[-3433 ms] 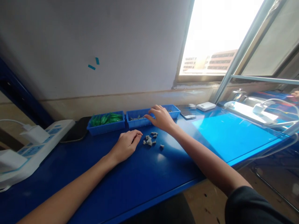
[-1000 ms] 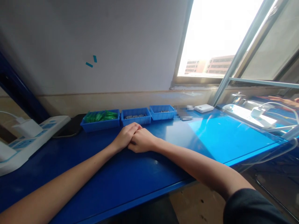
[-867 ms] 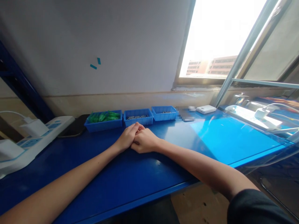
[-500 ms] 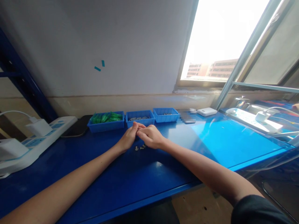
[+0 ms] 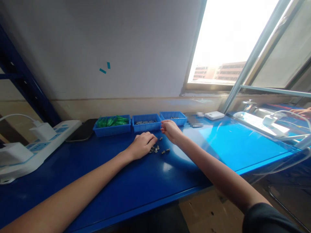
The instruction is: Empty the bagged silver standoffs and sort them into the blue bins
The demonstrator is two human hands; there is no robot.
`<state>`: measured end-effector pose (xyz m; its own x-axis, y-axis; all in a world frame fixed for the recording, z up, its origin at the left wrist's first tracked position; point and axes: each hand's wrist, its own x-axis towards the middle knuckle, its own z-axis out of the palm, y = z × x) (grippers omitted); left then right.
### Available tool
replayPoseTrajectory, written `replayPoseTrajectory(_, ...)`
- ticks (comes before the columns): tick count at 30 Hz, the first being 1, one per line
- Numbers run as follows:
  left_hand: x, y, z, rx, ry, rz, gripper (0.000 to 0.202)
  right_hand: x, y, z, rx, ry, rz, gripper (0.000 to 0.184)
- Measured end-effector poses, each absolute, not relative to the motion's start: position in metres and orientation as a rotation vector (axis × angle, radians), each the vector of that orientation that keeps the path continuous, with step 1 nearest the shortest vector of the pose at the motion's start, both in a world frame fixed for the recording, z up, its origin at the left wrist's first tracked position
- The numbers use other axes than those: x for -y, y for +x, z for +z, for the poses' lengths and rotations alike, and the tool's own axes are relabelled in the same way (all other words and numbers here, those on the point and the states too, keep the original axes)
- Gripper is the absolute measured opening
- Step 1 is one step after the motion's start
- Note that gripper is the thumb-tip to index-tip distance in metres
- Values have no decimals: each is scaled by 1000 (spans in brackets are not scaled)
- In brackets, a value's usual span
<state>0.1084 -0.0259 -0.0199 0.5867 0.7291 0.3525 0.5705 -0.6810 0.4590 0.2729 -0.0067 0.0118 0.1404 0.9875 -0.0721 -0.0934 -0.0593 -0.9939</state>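
My left hand rests low on the blue table, its fingers curled down over a small pile of metal screws. What lies under its fingertips is hidden. A longer screw with a dark part lies to the right of the pile, and a single small screw is just behind it. My right hand hovers in front of the right blue bin, fingers bent inward and closed. Anything held there is too small to make out. Close behind my hands is the middle blue bin, with metal parts inside.
At the left stand a blue bin of green pieces, a dark phone and a white power strip. A white box-shaped device lies at the back right. Beyond it, another person's hand shows at the far right.
My hands were together above the table; now they are apart. The left has come down onto the screws, and the right has shifted right and toward the bins. More screws are visible.
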Motion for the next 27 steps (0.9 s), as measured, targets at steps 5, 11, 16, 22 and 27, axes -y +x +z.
replayPoseTrajectory(5,25,110,-19,-1029,2528,773,34,21,254,-3,1805,-1184,547,28)
replayPoseTrajectory(11,29,106,-15,-1012,2423,744,23,26,260,6,1979,-1277,44,18)
replayPoseTrajectory(16,45,88,-9,-931,2590,538,34,23,269,8,1993,-1355,-35,28)
replayPoseTrajectory(22,48,85,-10,-949,2744,408,43,21,258,-8,2222,-1288,58,15)
replayPoseTrajectory(27,47,86,-11,-907,2723,463,39,15,257,-7,2063,-1198,64,11)
